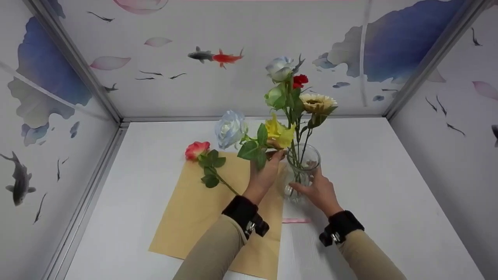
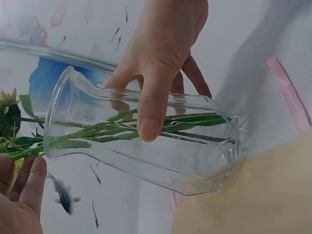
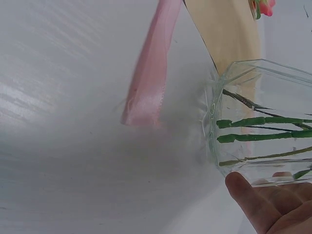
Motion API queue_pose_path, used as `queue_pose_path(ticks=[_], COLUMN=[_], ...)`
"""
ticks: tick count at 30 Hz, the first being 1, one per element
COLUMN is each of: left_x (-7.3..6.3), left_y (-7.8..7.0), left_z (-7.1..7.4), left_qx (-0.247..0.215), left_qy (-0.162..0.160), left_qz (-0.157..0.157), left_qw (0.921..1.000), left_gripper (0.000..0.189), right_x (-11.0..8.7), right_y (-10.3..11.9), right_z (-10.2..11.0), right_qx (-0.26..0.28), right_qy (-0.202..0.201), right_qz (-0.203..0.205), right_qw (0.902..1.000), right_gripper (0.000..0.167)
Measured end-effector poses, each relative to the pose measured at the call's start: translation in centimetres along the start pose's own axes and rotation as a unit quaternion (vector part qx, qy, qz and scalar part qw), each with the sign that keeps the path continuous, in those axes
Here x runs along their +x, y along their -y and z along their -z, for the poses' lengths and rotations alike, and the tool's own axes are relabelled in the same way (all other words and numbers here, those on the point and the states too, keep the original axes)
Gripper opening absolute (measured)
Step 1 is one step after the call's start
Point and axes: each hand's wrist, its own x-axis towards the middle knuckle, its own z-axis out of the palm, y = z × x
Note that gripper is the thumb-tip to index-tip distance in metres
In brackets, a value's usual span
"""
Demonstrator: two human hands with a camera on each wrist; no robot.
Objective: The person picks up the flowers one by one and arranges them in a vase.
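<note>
A clear glass vase (image 1: pixel 305 159) stands upright on the table, with several green stems (image 2: pixel 102 130) inside it. My right hand (image 1: pixel 321 190) holds the vase by its side, thumb across the glass. At the rim, my left hand (image 1: pixel 266 175) pinches a stem with its fingertips; in the left wrist view it shows at the mouth. Close to that hand are a yellow flower (image 1: pixel 279 132) and a pale blue rose (image 1: pixel 230 129). Above the vase rise a white-blue rose (image 1: pixel 279 69), a green bud (image 1: pixel 276 96), a red flower (image 1: pixel 300 81) and a cream sunflower (image 1: pixel 317 103).
Brown wrapping paper (image 1: pixel 202 217) lies left of the vase, with a pink-red rose (image 1: pixel 197 151) on its far edge. A pink ribbon (image 1: pixel 296 220) lies in front of the vase. Printed panels (image 1: pixel 163 89) enclose the white table (image 1: pixel 389 186) at the back and sides.
</note>
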Motion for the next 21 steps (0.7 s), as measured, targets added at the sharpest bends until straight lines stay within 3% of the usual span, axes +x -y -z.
queue_pose_path(ticks=[5, 11, 21], left_x=[0.17, 0.38, 0.83], left_y=[0.56, 0.79, 0.84], left_z=[-0.12, -0.10, -0.31], left_qx=[0.075, 0.115, 0.050], left_qy=[0.005, 0.018, 0.028], left_qz=[0.038, 0.088, 0.162], left_qw=[0.9964, 0.9893, 0.9852], left_gripper=[0.010, 0.017, 0.025], right_x=[-0.04, -0.01, 0.01], right_y=[0.09, 0.08, 0.18], right_z=[0.00, 0.04, 0.11], right_qx=[0.004, 0.006, -0.003], right_qy=[0.005, 0.003, 0.006], right_qz=[-0.001, -0.001, -0.002], right_qw=[1.0000, 1.0000, 1.0000], right_gripper=[0.111, 0.111, 0.115])
